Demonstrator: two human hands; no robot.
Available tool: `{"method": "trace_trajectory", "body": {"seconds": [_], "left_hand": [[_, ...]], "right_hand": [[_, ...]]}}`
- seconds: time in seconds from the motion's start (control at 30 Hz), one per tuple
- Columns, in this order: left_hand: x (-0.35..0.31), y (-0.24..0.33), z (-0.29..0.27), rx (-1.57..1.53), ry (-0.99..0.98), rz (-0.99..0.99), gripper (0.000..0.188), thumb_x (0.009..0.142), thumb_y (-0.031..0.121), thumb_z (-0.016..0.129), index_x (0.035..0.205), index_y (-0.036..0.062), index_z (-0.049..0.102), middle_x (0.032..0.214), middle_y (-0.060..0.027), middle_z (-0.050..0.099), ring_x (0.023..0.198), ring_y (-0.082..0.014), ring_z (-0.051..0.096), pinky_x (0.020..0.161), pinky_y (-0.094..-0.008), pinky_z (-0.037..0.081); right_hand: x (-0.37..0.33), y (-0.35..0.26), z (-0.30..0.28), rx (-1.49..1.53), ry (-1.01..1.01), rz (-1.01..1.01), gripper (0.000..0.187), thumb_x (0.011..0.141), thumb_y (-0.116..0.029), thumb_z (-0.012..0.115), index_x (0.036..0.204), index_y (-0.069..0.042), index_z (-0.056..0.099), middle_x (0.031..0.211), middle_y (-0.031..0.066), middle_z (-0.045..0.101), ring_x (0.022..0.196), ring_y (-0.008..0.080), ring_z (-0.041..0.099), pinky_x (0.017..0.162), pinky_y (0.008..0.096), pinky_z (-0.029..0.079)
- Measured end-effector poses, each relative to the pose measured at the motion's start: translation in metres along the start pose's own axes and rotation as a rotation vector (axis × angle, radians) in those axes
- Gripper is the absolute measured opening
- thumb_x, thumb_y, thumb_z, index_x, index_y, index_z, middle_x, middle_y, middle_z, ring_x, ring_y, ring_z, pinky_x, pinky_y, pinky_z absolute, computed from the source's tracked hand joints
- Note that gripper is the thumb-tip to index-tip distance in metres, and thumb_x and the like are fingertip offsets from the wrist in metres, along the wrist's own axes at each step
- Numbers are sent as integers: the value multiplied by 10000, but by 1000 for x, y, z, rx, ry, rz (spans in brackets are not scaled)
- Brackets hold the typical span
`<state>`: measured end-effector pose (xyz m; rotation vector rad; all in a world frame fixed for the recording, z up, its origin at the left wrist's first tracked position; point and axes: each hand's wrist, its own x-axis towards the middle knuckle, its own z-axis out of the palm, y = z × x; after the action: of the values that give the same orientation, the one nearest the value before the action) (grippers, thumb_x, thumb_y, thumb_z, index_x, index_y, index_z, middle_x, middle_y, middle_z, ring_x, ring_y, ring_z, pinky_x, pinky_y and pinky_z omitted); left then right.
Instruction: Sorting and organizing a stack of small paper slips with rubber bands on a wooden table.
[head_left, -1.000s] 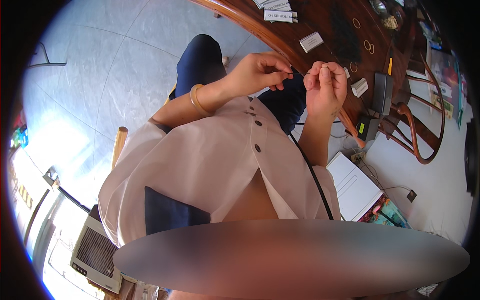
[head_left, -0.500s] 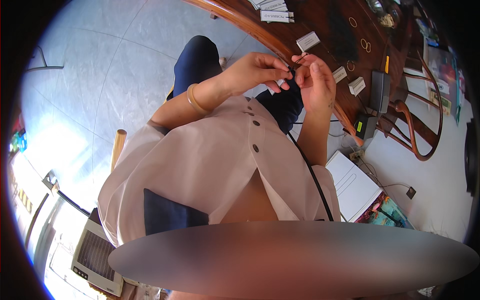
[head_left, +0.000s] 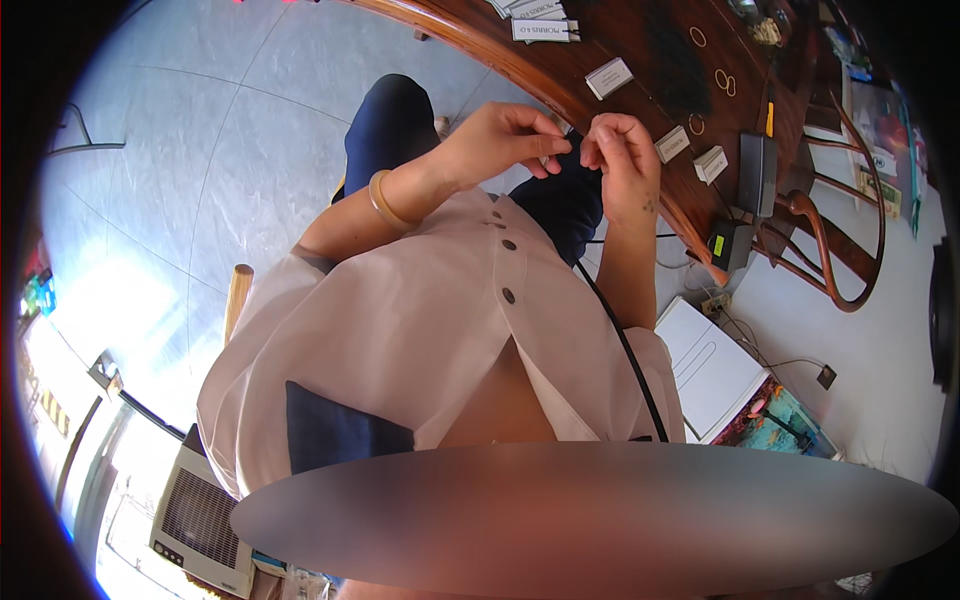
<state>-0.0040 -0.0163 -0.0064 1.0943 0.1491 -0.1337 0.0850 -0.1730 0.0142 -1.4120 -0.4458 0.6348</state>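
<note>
My left hand (head_left: 508, 145), with a pale bangle on its wrist, is held in front of my body with thumb and fingertips pinched together. A small bit of a white tag (head_left: 545, 160) shows under its fingers; the rest is hidden. My right hand (head_left: 622, 152) faces it a short gap away, its fingers bent in and closed. Whatever sits between the right fingertips is too small or hidden to tell. Near the right hand, on the table, lie a stack of white tags (head_left: 609, 78) and two more small stacks, one of them a tag stack (head_left: 671, 144).
On the brown wooden table (head_left: 470, 40) are white tags with black strings (head_left: 545, 30), a dark heap of strings (head_left: 680, 70), several rubber bands (head_left: 698, 37) and a black box (head_left: 757, 175). A wooden chair (head_left: 850, 290) stands at the right. A black cable (head_left: 625, 345) runs past my right side.
My right hand has turned and its fingers have curled in, where they were more spread. The dark string seen between the hands no longer shows. My left hand has barely shifted.
</note>
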Motion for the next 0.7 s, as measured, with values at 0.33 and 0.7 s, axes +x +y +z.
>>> {"method": "trace_trajectory", "body": {"seconds": [0.33,0.7], "left_hand": [[0,1,0,1,7,3,99,834,73,582,859,-1,643,774,-65,628,664,-116,595,586,-225,493],[5,11,-16,352,150,112,95,826,115,600,847,39,652,742,-23,628,621,-56,559,520,-179,426]], "right_hand": [[0,2,7,-97,-59,-29,81,853,-56,532,908,-2,558,802,41,550,606,80,471,559,205,366],[11,4,1,-491,62,-286,110,790,-94,644,857,-28,587,800,33,553,614,106,513,545,231,432]]}}
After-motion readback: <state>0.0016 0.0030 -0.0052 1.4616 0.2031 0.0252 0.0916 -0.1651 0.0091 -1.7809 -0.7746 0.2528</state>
